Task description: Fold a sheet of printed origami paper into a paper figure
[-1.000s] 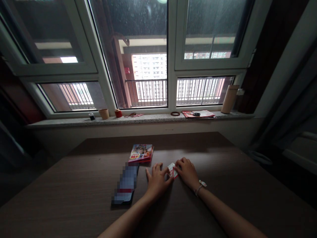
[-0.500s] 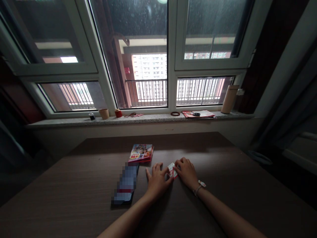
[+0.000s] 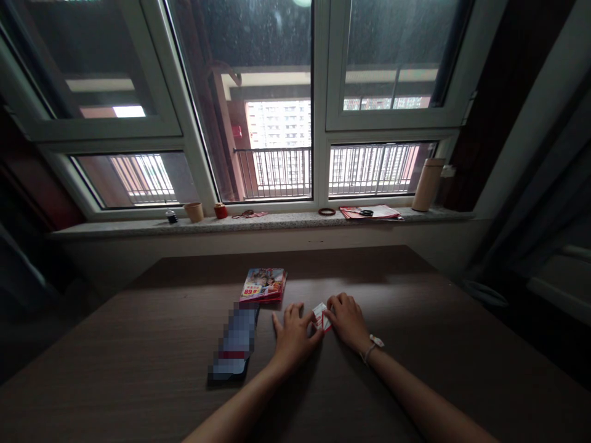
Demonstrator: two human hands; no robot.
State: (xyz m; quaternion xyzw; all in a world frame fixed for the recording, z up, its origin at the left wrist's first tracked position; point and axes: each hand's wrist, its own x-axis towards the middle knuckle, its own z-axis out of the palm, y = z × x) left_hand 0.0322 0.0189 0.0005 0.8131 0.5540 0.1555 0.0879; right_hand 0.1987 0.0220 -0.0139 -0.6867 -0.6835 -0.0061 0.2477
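Note:
A small folded piece of paper (image 3: 321, 315), white with red print and a red edge, lies on the table between my hands. My left hand (image 3: 294, 338) has its thumb and index finger at the paper's left and lower side, the other fingers spread on the tabletop. On the opposite side, my right hand (image 3: 348, 323) holds the paper's right edge with its fingers curled and hides part of it. A bracelet (image 3: 370, 349) circles my right wrist.
The brown table (image 3: 138, 332) carries a stack of printed flyers (image 3: 263, 285) and a blurred-out phone (image 3: 234, 341) left of my hands. Along the windowsill (image 3: 286, 220) stand a paper cup (image 3: 194, 212), a red jar (image 3: 220, 211), scissors (image 3: 366, 213) on papers, and a tan bottle (image 3: 427, 184).
My right fingertips have shifted very slightly on the paper. My left hand, the paper and everything else look the same.

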